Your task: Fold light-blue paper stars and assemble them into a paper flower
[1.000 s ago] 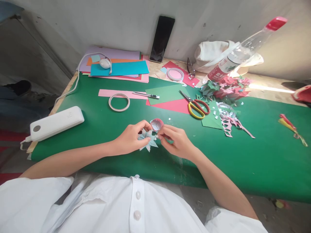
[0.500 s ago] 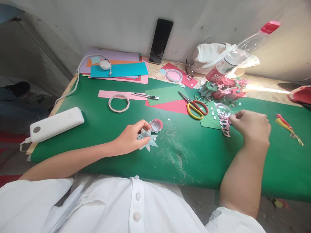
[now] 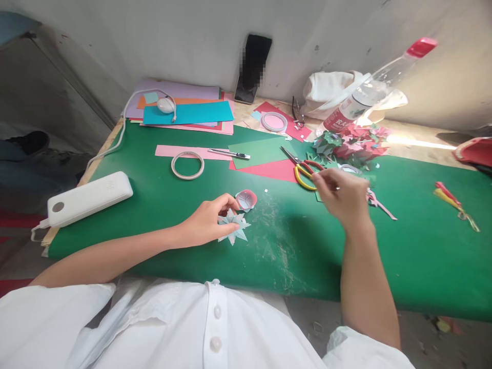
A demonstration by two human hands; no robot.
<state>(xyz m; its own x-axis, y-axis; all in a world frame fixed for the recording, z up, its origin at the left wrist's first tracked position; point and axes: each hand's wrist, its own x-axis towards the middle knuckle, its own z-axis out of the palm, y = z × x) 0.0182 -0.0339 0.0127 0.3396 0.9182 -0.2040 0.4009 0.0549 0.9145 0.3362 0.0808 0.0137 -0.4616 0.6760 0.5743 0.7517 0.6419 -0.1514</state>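
My left hand (image 3: 207,221) pinches a pale blue star-shaped paper cutout (image 3: 233,229) against the green mat (image 3: 423,251). A small pink paper flower (image 3: 246,200) lies just beyond its fingertips. My right hand (image 3: 341,193) hovers over the mat to the right, thumb and fingers pinched together beside the red-and-yellow scissors (image 3: 305,170). Whatever the pinch holds is too small to make out. A green paper sheet (image 3: 265,151) and a red sheet (image 3: 274,169) lie behind the scissors.
A tape ring (image 3: 187,165), a utility knife (image 3: 229,152) and a white power bank (image 3: 90,198) lie to the left. Coloured paper stack (image 3: 188,111), phone (image 3: 251,69), second tape roll (image 3: 274,122), plastic bottle (image 3: 369,92) and a heap of paper cuttings (image 3: 353,143) sit behind.
My right hand left the blue cutout, reached right to the paper scraps, then came back left beside the scissors with fingers pinched. My left hand kept hold of the cutout.
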